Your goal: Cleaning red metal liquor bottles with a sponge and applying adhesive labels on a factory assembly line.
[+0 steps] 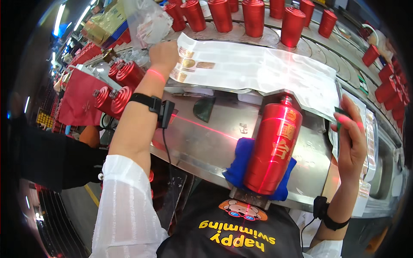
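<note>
A red bottle [275, 146] with gold characters lies tilted in a metal cradle, over a blue cloth [238, 162], its neck pointing away from me. Beyond it stretches a glossy white label sheet [241, 66] with gold labels at its left end. My left hand [164, 56] is closed at that end, against the sheet's curled edge; what its fingers hold, if anything, is hidden. At the sheet's right end, my right hand [352, 133] grips a thin dark green piece [337, 116], mostly covered by the fingers. A red laser line crosses the bottle and my left wrist.
A dark green rounded flat piece [204, 109] lies on the metal worktop [206, 148]. Red bottles [253, 19] stand along the curved conveyor behind. More bottles [121, 99] lean at the left near a red bag [81, 99]. A metal sink [383, 172] is at the right.
</note>
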Demonstrator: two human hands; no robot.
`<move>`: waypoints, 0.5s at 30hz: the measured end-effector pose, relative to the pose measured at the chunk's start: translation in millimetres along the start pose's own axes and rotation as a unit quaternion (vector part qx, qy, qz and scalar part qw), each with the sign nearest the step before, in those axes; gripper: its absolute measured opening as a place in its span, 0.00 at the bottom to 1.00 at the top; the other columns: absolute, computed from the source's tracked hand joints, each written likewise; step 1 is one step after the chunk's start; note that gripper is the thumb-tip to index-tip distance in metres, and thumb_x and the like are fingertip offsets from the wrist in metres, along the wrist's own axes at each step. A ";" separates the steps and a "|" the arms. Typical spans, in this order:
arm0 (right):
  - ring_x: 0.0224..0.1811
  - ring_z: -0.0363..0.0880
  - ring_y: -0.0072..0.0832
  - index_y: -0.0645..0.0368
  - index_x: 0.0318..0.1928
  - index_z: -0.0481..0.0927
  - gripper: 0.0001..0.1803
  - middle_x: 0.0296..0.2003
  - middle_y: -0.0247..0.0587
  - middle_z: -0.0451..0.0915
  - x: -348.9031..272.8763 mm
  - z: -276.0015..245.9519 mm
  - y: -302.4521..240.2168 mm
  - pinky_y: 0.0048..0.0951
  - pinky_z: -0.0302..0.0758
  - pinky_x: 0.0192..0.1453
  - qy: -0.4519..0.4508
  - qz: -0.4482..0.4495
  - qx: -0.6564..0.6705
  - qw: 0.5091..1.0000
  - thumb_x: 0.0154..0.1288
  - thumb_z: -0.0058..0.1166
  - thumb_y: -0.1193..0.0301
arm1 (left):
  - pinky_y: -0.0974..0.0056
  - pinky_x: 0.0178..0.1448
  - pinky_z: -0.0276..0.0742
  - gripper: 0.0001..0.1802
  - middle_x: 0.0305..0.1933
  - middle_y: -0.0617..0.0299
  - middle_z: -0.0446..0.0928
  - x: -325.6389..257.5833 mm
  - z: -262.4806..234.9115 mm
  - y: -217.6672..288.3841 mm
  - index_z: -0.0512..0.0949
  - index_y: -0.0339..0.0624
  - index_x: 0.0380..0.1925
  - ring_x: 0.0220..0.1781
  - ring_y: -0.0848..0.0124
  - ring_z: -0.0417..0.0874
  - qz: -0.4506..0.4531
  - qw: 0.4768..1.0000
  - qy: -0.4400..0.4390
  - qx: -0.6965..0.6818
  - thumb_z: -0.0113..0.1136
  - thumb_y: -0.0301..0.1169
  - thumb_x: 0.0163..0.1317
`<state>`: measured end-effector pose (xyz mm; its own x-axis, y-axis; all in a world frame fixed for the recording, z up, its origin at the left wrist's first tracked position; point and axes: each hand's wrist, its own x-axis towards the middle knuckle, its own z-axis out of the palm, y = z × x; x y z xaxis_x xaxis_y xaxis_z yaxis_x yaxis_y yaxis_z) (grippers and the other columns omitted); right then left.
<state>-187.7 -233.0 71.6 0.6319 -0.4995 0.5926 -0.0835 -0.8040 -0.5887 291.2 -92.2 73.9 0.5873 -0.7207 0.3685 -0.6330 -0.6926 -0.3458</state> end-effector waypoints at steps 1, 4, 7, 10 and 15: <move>0.64 0.71 0.34 0.63 0.49 0.79 0.12 0.63 0.47 0.70 2.7 -0.8 -2.1 0.23 0.74 0.54 -0.008 0.012 0.004 1.000 0.71 0.43 0.80 | 0.49 0.41 0.78 0.13 0.34 0.52 0.83 -0.1 -12.7 5.3 0.81 0.46 0.35 0.40 0.51 0.84 0.030 0.998 0.043 -0.017 0.49 0.38 0.63; 0.63 0.71 0.32 0.63 0.51 0.79 0.13 0.63 0.45 0.70 8.3 1.4 -12.7 0.22 0.74 0.53 -0.007 0.008 0.021 1.000 0.71 0.43 0.80 | 0.50 0.38 0.78 0.11 0.32 0.54 0.83 2.6 -10.7 -10.6 0.82 0.46 0.32 0.36 0.53 0.84 0.066 0.990 0.128 -0.015 0.51 0.37 0.60; 0.61 0.73 0.31 0.62 0.51 0.79 0.13 0.61 0.45 0.72 6.8 -5.1 -22.3 0.21 0.74 0.51 -0.003 0.008 0.009 1.000 0.71 0.43 0.80 | 0.50 0.36 0.78 0.09 0.28 0.54 0.82 0.1 1.3 -17.0 0.83 0.46 0.28 0.34 0.55 0.85 0.073 0.991 0.049 0.097 0.52 0.32 0.57; 0.59 0.74 0.30 0.62 0.50 0.80 0.14 0.60 0.44 0.73 2.3 -7.7 -24.4 0.21 0.74 0.49 0.001 0.014 0.004 1.000 0.71 0.43 0.80 | 0.51 0.35 0.78 0.09 0.27 0.53 0.82 -10.2 18.4 -18.3 0.82 0.46 0.27 0.33 0.55 0.85 0.105 0.989 0.061 0.082 0.52 0.30 0.55; 0.57 0.75 0.29 0.61 0.51 0.80 0.14 0.60 0.44 0.73 -0.4 -8.0 -25.2 0.20 0.74 0.47 -0.004 0.009 0.007 1.000 0.71 0.43 0.80 | 0.50 0.36 0.78 0.09 0.27 0.53 0.82 -3.1 7.7 13.0 0.81 0.45 0.27 0.32 0.55 0.85 0.165 0.980 0.107 0.040 0.53 0.33 0.56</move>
<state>-192.0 -215.2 90.6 0.6366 -0.5118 0.5769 -0.0851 -0.7901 -0.6071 285.0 -99.2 61.6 0.2315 -0.8891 0.3948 -0.7238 -0.4285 -0.5408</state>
